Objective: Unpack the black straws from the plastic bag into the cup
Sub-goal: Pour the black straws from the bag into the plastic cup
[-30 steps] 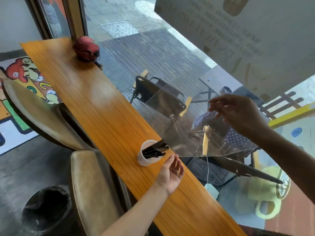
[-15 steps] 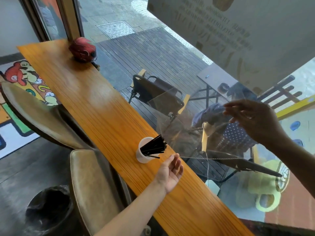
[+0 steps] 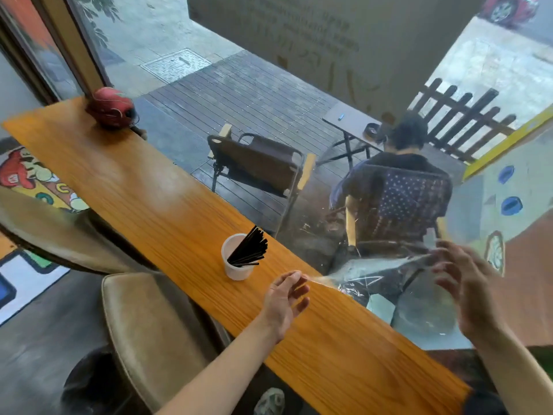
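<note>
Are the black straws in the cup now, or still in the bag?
In the cup: the black straws lean out over its rim. The clear plastic bag looks empty.

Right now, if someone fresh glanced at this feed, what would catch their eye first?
Probably the bundle of black straws fanning out of the white cup on the orange wooden counter by the window. Next, the clear plastic bag stretched between the left hand and the blurred right hand, looking empty. Far back on the counter sits a red helmet.
</note>
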